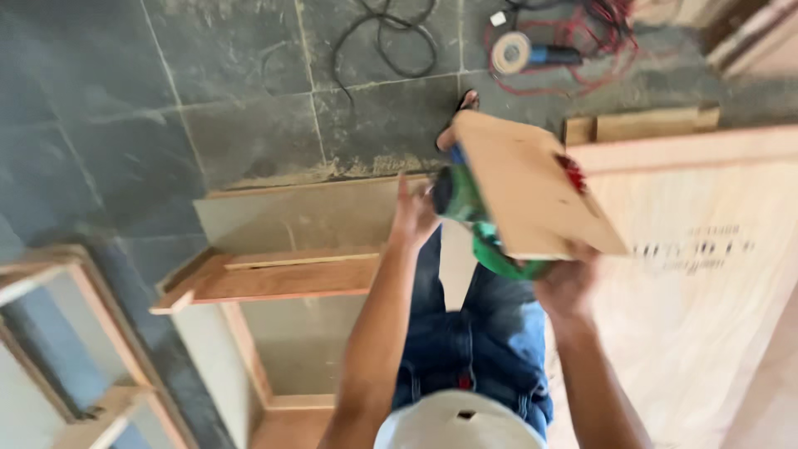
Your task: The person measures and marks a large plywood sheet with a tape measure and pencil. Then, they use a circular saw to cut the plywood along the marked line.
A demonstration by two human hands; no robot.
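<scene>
You gripped a green power tool [465, 212] with a square wooden base [532, 187], left hand [413, 218] at nine o'clock, right hand [567, 283] clasping beneath, apparently mid-lift, needing steady carrying.

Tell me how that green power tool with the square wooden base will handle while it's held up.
The green power tool probably feels top-heavy: its wide wooden base is tilted upward. Likely rigid. Both the left hand and right hand support it, suggesting weight.
</scene>
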